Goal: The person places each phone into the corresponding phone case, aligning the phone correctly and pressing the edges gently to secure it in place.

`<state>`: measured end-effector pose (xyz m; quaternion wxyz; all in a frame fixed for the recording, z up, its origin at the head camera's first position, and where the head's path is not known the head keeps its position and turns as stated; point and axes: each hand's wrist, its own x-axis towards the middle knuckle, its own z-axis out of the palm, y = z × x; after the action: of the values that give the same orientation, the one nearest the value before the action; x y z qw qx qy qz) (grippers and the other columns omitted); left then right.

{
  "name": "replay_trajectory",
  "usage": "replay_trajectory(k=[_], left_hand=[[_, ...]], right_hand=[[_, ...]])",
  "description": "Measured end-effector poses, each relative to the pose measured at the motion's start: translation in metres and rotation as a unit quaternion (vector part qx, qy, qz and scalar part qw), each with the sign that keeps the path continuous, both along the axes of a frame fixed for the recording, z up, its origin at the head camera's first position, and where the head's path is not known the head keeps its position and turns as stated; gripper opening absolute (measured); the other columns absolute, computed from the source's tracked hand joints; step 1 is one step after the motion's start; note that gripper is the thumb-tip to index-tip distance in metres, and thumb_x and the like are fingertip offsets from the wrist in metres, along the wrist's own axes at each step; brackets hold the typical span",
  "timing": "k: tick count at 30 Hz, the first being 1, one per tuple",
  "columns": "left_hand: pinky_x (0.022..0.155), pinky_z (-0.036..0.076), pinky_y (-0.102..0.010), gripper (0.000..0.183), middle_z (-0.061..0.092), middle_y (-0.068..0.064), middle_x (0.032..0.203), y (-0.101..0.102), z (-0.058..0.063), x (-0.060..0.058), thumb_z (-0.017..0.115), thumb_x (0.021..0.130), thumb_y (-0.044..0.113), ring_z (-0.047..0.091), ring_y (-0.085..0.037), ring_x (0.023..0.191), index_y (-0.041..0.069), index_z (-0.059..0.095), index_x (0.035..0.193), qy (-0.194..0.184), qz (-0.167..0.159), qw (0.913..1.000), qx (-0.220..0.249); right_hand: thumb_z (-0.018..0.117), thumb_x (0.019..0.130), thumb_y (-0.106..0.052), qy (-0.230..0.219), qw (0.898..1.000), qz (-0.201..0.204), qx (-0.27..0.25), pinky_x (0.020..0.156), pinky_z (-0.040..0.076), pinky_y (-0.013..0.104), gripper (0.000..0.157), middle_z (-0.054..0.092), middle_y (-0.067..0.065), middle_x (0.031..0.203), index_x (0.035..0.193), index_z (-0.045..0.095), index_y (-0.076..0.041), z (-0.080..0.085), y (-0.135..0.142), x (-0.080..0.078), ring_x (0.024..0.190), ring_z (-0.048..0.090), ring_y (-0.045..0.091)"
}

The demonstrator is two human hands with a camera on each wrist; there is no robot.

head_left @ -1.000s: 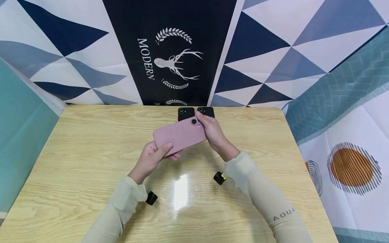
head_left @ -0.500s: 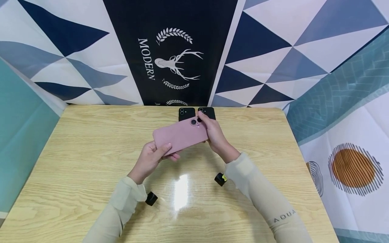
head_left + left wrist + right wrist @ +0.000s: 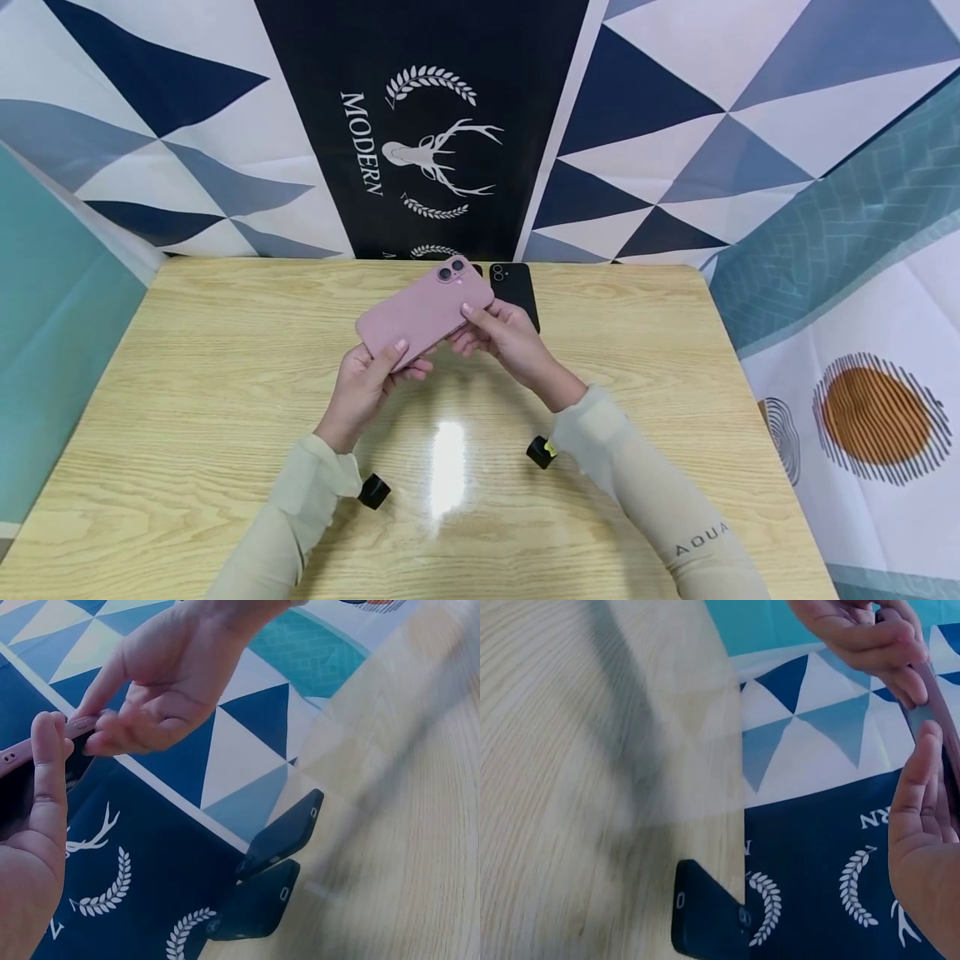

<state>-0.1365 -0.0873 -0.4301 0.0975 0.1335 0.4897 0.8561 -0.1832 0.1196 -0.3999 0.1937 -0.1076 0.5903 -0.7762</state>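
A pink smartphone (image 3: 423,312) is held up over the table in both hands, its back with two camera lenses facing me and its camera end pointing up to the right. My left hand (image 3: 365,382) grips the lower left end, thumb across the back and fingers underneath. On the lower right edge, my right hand (image 3: 519,343) pinches it with the thumb on the back. Behind the right hand lies a black phone (image 3: 517,293). A second black phone (image 3: 259,904), mostly hidden by the pink one in the head view, shows beside it in the left wrist view.
The wooden table (image 3: 187,400) ends at a patterned backdrop (image 3: 420,50) just behind the black phones. A black block (image 3: 373,492) sits by the left cuff and another black block (image 3: 541,452) by the right cuff. Printed cloth (image 3: 862,333) hangs on the right.
My right hand has shifted from the camera corner down to the lower right edge, uncovering both lenses. The pink smartphone has moved up and left and turned more steeply, now covering one black phone.
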Motion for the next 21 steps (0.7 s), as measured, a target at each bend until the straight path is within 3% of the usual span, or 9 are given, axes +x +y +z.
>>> replay_trajectory(k=[4,13,17,21], left_hand=[[0.074,0.058,-0.023,0.019,0.073,-0.001,0.094,0.003,0.0,0.002,0.046,0.099,0.012,0.07,-0.01,0.08,0.01,0.059,0.113,-0.007,-0.001,1.0,0.002],[0.078,0.057,-0.023,0.02,0.072,-0.001,0.1,0.009,-0.001,0.007,0.047,0.098,0.012,0.07,-0.01,0.085,0.008,0.055,0.116,-0.028,-0.023,0.9992,0.016],[0.079,0.058,-0.027,0.021,0.072,-0.004,0.101,0.005,-0.001,0.008,0.049,0.097,0.011,0.07,-0.014,0.088,0.008,0.054,0.118,-0.038,-0.073,0.9963,0.024],[0.076,0.058,-0.029,0.022,0.072,-0.003,0.099,-0.004,0.002,0.007,0.048,0.098,0.018,0.07,-0.016,0.085,0.009,0.055,0.117,-0.048,-0.131,0.9901,-0.012]], right_hand=[[0.04,0.1,-0.013,0.004,1.0,-0.017,-0.008,0.065,0.057,0.021,0.015,0.071,-0.001,0.073,0.1,0.053,-0.003,0.003,-0.003,0.001,0.067,0.068,0.009],[0.036,0.102,-0.016,-0.002,0.998,-0.057,-0.027,0.063,0.057,0.022,0.022,0.07,-0.002,0.071,0.097,0.053,-0.003,0.005,-0.009,0.004,0.063,0.067,0.009],[0.036,0.103,-0.018,-0.017,0.997,-0.066,-0.026,0.059,0.057,0.021,0.026,0.068,-0.002,0.067,0.091,0.055,-0.005,0.003,-0.009,0.001,0.059,0.065,0.008],[0.036,0.103,-0.018,-0.047,0.997,-0.064,-0.015,0.053,0.054,0.02,0.031,0.064,-0.001,0.06,0.082,0.056,-0.007,0.0,-0.007,0.0,0.052,0.061,0.008]])
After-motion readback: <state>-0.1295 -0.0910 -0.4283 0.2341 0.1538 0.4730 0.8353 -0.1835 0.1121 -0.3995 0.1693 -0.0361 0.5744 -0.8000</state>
